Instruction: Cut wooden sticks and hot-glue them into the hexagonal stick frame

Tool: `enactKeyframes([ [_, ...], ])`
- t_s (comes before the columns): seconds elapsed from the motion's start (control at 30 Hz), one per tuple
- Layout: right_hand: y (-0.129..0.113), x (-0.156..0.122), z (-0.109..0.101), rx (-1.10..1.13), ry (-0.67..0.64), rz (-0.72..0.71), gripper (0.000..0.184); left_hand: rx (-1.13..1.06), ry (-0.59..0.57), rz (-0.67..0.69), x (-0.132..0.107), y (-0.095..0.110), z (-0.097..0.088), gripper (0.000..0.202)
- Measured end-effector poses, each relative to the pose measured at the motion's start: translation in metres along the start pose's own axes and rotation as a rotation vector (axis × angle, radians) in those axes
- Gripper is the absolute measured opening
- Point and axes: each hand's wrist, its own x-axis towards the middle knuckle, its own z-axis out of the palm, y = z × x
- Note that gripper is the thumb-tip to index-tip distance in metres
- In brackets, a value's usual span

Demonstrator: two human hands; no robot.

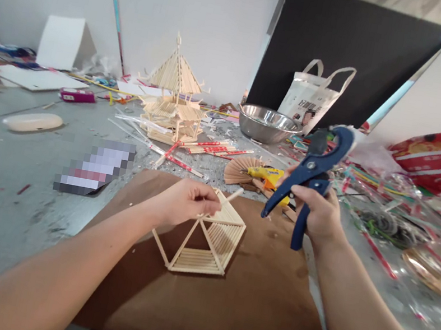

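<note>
Over a hexagonal frame of wooden sticks [190,262], my left hand [192,203] is closed in a pinch on a short pale wooden stick [232,196]. The frame lies on a brown board [194,314]; some of its triangular sections are filled with rows of sticks, others are bare. Part of the frame is hidden behind my left hand. Raised to the right, my right hand [321,211] grips blue pipe cutters [308,172] by the handles. Their curved jaw points up and the blades stand apart, with nothing visible between them.
A stick-built pagoda model [175,94] stands at the back, with red-wrapped stick bundles [215,148] before it. Beyond the board are a yellow glue gun [264,174], a steel bowl [268,125] and a white bag [311,98]. A phone [96,166] lies left; plastic wrappers [396,207] clutter the right.
</note>
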Motion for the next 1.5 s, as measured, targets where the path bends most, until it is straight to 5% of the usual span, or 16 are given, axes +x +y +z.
enactKeyframes([
  [0.1,-0.003,-0.008,0.011,-0.475,-0.06,-0.079,0.018,-0.113,0.26,0.027,0.001,-0.001,-0.002,0.025],
  [0.23,-0.006,-0.016,0.026,-0.997,-0.174,-0.199,0.025,-0.201,0.401,0.077,0.0,-0.001,0.0,0.024],
  [0.53,0.004,-0.023,0.038,-1.173,-0.344,-0.243,0.041,-0.215,0.42,0.068,0.001,-0.006,0.006,0.024],
  [0.93,0.01,-0.023,0.038,-1.075,-0.417,-0.3,0.045,-0.262,0.42,0.066,0.003,-0.008,0.005,0.025],
  [1.07,0.007,-0.023,0.037,-0.88,-0.294,-0.281,0.036,-0.313,0.468,0.031,0.004,-0.006,0.003,0.021],
  [1.17,0.003,-0.022,0.037,-0.532,-0.126,-0.185,0.017,-0.345,0.463,0.021,0.004,-0.003,0.004,0.02],
  [1.3,0.002,-0.018,0.037,-0.154,0.041,-0.011,0.021,-0.492,0.255,-0.058,0.001,0.003,0.016,0.022],
  [1.5,0.014,-0.02,0.049,-0.053,0.215,0.061,0.037,-0.669,-0.144,-0.075,-0.006,0.012,0.043,0.021],
])
